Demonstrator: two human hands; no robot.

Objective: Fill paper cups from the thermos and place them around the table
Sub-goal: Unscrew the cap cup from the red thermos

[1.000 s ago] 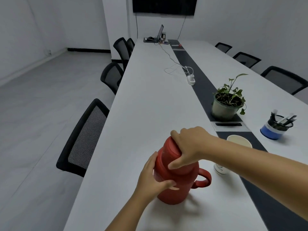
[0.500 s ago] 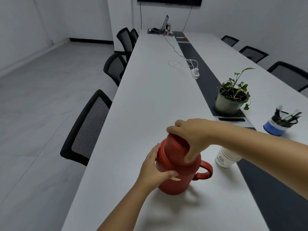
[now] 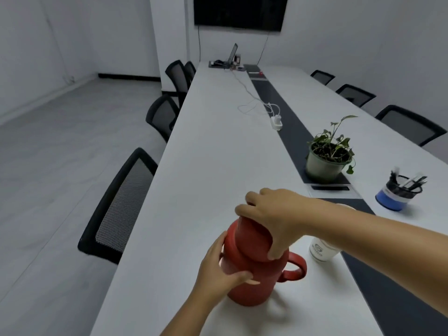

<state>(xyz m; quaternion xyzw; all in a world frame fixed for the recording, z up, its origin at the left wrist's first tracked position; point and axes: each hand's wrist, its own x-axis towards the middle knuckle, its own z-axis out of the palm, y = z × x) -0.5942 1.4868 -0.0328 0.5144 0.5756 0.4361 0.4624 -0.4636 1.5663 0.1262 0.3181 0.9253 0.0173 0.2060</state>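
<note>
Gripping the cap [image 3: 254, 241] of the red thermos [image 3: 252, 282] from above with the right hand [image 3: 274, 217], fingers curled over the far rim and thumb pressed low on the near right side; bracing the body with the left hand [image 3: 218, 270], palm on the left flank and thumb wrapped across the front. Standing upright on the white desk [image 3: 218, 166], long axis vertical, handle [image 3: 294, 270] sticking out to the right toward the paper cup [image 3: 322, 251]. Judging the step as unscrewing the cap, not yet pouring. Sitting just beside the handle, partly hidden under the right forearm, looks like a stack of cups rather than one, though cannot tell for sure. Lying straight up along the thermos axis, the only clean way off for the cap; turning about that same axis first. Reaching the cups more easily with the right hand, since the left sits on the far side of the thermos from them. Keeping clear of the near left desk edge, fairly close to the thermos base, with a mesh chair [image 3: 121, 207] beyond it. Leaving plenty of bare white surface ahead for setting the cap down and for placing filled cups; staying well apart from the potted plant [image 3: 327, 161] and the pen holder [image 3: 397, 192] on the right
</note>
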